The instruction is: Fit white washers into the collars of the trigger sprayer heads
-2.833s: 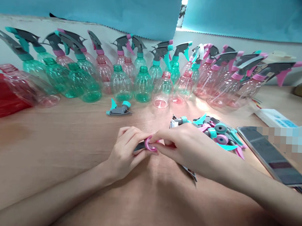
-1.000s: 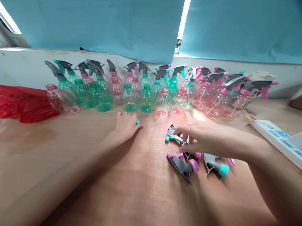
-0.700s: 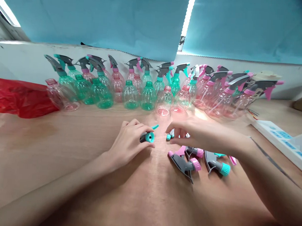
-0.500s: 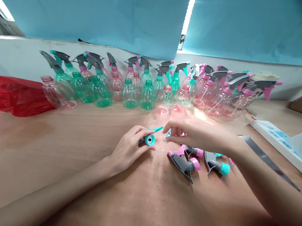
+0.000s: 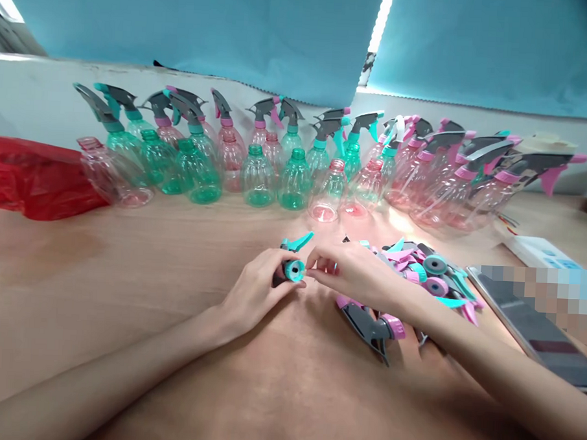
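Observation:
My left hand (image 5: 251, 289) is closed around a trigger spray head (image 5: 294, 270), grey with a teal collar and trigger. The collar's open end faces me and to the right. Thumb and forefinger of my right hand (image 5: 352, 271) are pinched right beside that opening; whatever small thing is between them I cannot make out. Under and beyond the right forearm lies a pile of loose spray heads (image 5: 435, 264), grey with teal or pink parts. A pink-collared spray head (image 5: 373, 330) rests just below my right wrist.
Clear green bottles (image 5: 295, 187) and pink bottles (image 5: 326, 199) line the back, several without tops, others with spray heads fitted. A red plastic bag (image 5: 37, 179) lies at left. A dark flat device (image 5: 527, 321) and a white object (image 5: 540, 250) are at right.
My right hand has moved left from the pile to the collar of the spray head, its fingertips now pinched there. My left hand keeps its hold. The view has shifted slightly.

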Demonstrator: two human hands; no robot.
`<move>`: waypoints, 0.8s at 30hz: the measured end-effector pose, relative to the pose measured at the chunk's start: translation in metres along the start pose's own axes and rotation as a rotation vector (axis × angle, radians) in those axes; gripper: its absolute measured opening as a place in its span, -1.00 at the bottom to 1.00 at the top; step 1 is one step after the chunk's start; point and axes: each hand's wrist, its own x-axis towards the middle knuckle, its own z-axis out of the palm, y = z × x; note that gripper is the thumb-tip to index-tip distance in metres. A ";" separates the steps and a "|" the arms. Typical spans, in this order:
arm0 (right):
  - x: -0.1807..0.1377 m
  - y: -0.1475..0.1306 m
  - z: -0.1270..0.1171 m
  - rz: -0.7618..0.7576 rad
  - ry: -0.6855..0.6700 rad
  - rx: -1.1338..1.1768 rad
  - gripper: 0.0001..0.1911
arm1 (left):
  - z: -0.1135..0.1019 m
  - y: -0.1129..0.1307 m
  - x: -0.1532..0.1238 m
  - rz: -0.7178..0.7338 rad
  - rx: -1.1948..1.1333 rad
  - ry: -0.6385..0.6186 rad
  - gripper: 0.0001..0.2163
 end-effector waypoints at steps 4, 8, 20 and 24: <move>0.002 0.000 0.008 -0.005 0.016 0.090 -0.94 | 0.001 0.000 -0.002 0.031 -0.023 0.008 -0.76; 0.001 -0.001 0.009 -0.010 -0.026 0.176 -0.88 | 0.002 -0.002 -0.004 0.103 -0.038 -0.023 -0.74; -0.001 0.001 0.015 0.053 -0.117 0.511 -0.80 | 0.003 -0.005 -0.008 0.309 -0.018 0.036 -0.77; -0.001 -0.002 0.017 0.034 -0.080 0.493 -0.73 | 0.004 -0.004 -0.009 0.335 0.009 0.051 -0.82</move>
